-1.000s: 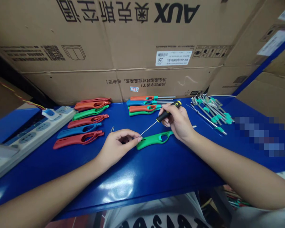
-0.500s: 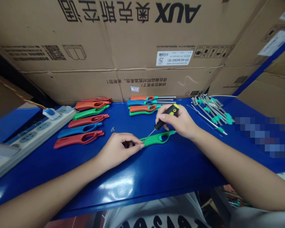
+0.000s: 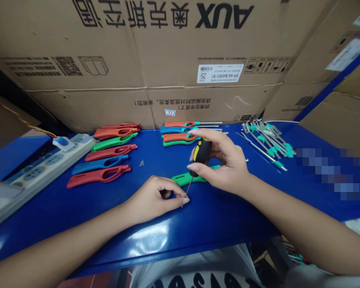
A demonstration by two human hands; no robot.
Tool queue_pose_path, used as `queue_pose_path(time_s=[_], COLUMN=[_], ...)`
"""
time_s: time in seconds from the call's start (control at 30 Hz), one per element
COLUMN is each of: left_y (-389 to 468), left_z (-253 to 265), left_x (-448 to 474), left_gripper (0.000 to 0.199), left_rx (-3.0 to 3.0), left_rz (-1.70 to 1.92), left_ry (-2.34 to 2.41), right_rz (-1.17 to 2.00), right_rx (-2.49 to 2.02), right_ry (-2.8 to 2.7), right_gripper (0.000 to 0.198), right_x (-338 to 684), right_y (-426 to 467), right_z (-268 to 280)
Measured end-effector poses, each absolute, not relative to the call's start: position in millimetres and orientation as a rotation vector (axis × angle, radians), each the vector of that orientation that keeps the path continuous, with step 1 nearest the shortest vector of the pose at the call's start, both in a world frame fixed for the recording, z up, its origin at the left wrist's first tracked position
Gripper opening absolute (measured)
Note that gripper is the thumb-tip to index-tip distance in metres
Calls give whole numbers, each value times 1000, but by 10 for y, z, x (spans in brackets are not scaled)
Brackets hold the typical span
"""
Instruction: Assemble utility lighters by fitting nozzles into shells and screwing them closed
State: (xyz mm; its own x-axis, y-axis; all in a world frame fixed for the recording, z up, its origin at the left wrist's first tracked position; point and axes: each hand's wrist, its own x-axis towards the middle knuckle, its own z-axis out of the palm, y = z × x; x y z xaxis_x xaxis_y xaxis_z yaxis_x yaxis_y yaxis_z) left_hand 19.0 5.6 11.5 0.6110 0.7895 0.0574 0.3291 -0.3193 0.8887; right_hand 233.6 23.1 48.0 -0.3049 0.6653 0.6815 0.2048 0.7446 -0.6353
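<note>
My right hand [image 3: 223, 162] is closed around the black and yellow handle of a screwdriver [image 3: 201, 151], held steeply with its shaft pointing down. At the shaft's tip, the thumb and forefinger of my left hand [image 3: 160, 196] are pinched together. Whatever sits between them is too small to make out. Just behind the fingertips, a green lighter [image 3: 181, 179] lies flat on the blue table, its right part covered by my right hand. Some tiny screws [image 3: 142, 163] lie on the table to the left.
Several red, blue, green and orange lighter shells [image 3: 100, 175] are lined up on the left, beside a white power strip [image 3: 37, 172]. Lighters with metal tubes [image 3: 180, 137] lie at the back. A pile of metal tubes with teal parts [image 3: 270, 140] is at right. A cardboard box [image 3: 114, 92] stands behind.
The screwdriver tip and my left fingertips have moved off the green lighter, toward me and slightly right. The screwdriver has become more upright, and my left hand has let the lighter go.
</note>
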Motion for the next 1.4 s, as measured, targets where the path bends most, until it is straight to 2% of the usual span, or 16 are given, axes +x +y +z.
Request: queue_pose_path(time_s=[0.13, 0.33, 0.47, 0.53, 0.87, 1.4], left_y=[58, 111, 138, 141, 130, 125], left_z=[99, 122, 124, 93, -11, -18], left_x=[191, 154, 115, 105, 127, 130], left_gripper=[12, 14, 63, 70, 42, 33], left_rx=[1917, 2022, 2252, 2307, 2272, 2318], left_rz=[681, 836, 916, 848, 776, 784], left_ry=[860, 903, 1048, 1070, 939, 922], right_rz=[819, 837, 794, 740, 541, 443], right_rx=[-617, -682, -747, -765, -752, -713], right_ry=[-1943, -1752, -1657, -1643, -1729, -1802], right_gripper=[54, 60, 61, 59, 56, 60], right_x=[2364, 2315, 2297, 2298, 2254, 2248], right_y=[219, 242, 260, 268, 231, 181], right_z=[501, 508, 507, 493, 401, 387])
